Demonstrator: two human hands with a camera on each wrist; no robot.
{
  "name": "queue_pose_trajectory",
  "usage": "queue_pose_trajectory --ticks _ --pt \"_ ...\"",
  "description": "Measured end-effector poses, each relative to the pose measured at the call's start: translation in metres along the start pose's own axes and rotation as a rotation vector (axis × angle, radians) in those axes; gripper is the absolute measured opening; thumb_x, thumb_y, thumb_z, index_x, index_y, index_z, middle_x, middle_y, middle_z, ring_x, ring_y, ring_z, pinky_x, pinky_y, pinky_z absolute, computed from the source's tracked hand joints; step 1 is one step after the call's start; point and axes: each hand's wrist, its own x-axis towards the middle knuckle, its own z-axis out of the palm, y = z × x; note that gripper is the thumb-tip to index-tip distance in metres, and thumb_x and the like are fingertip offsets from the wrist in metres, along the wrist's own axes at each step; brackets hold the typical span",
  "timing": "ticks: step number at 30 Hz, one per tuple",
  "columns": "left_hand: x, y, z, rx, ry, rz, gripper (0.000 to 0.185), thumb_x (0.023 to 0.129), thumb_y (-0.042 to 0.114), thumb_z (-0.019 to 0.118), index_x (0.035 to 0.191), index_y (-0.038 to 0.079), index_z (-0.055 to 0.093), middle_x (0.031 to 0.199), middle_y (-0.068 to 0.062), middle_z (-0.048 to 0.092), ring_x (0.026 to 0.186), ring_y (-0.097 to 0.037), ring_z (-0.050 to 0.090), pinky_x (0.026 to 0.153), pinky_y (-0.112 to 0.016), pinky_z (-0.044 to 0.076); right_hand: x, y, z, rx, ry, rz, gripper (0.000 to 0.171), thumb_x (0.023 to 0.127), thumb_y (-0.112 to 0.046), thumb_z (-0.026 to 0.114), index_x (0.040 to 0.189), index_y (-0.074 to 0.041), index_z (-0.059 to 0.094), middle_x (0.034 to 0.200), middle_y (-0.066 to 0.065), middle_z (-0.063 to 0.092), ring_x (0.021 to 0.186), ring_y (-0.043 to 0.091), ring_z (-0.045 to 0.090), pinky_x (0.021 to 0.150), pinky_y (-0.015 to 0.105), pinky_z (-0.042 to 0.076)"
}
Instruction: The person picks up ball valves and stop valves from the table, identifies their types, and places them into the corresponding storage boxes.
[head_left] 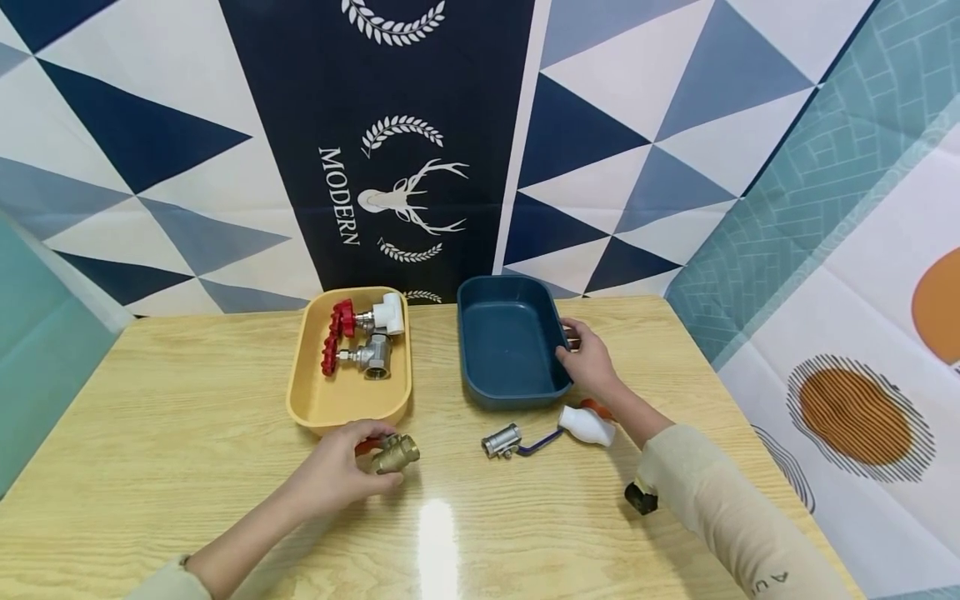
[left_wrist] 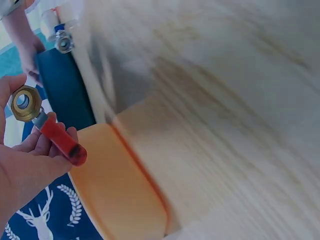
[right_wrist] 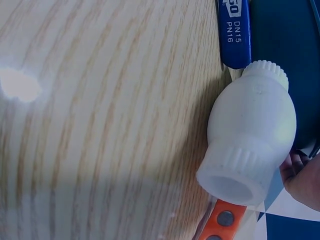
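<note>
My left hand pinches a brass ball valve above the table, just in front of the yellow tray. In the left wrist view the valve's red lever handle points down over the fingers. My right hand grips the right wall of the dark blue tray, thumb at the rim and fingers outside. Before that tray lie a silver ball valve with a blue lever and a white plastic valve with an orange handle. Nothing shows inside the blue tray.
Two silver valves with red handwheels lie in the yellow tray, one bearing a white plastic fitting. A patterned cloth wall stands behind the wooden table. The right forearm passes beside the white valve.
</note>
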Motion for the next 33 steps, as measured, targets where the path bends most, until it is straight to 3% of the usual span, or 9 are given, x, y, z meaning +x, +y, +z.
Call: queue_pose_trajectory --ticks 7,11,16,23,33 --pt "0.007 0.010 -0.003 -0.050 0.077 0.009 0.052 0.070 0.025 0.082 0.116 0.013 0.060 0.110 -0.001 0.062 0.099 -0.016 0.059 0.086 -0.035 0.052 -0.001 -0.001 0.000 0.000 0.005 -0.004 0.052 0.094 -0.007 0.047 0.144 -0.008 0.033 0.131 0.021 0.047 0.114 0.033 0.047 0.091 0.047 0.048" --pt "0.014 0.016 -0.005 -0.111 0.095 0.023 0.051 0.071 0.018 0.081 0.116 0.010 0.060 0.110 -0.003 0.063 0.100 -0.017 0.059 0.088 -0.032 0.052 -0.002 -0.003 0.000 0.009 0.003 0.002 0.053 0.094 -0.006 0.047 0.144 -0.008 0.032 0.131 0.021 0.047 0.114 0.033 0.047 0.092 0.046 0.048" --pt "0.024 0.028 -0.009 -0.150 0.111 0.035 0.051 0.071 0.022 0.082 0.116 0.012 0.060 0.112 -0.002 0.062 0.103 -0.018 0.059 0.090 -0.034 0.051 -0.002 -0.003 -0.001 0.013 -0.001 0.008 0.053 0.094 -0.006 0.046 0.145 -0.008 0.031 0.133 0.020 0.047 0.116 0.032 0.046 0.094 0.046 0.047" --pt "0.038 0.044 -0.012 -0.146 0.139 0.017 0.053 0.070 0.027 0.082 0.116 0.014 0.060 0.113 -0.002 0.062 0.104 -0.019 0.060 0.090 -0.036 0.051 -0.002 0.000 0.000 0.018 0.001 -0.006 0.053 0.094 -0.007 0.047 0.145 -0.008 0.032 0.131 0.020 0.049 0.115 0.032 0.048 0.091 0.044 0.048" --pt "0.053 0.051 -0.014 -0.113 0.164 0.048 0.051 0.070 0.029 0.082 0.115 0.014 0.061 0.110 -0.003 0.065 0.102 -0.019 0.062 0.089 -0.036 0.051 -0.001 0.002 0.001 0.016 -0.002 -0.003 0.053 0.094 -0.007 0.047 0.145 -0.008 0.032 0.132 0.020 0.048 0.115 0.031 0.048 0.092 0.044 0.048"
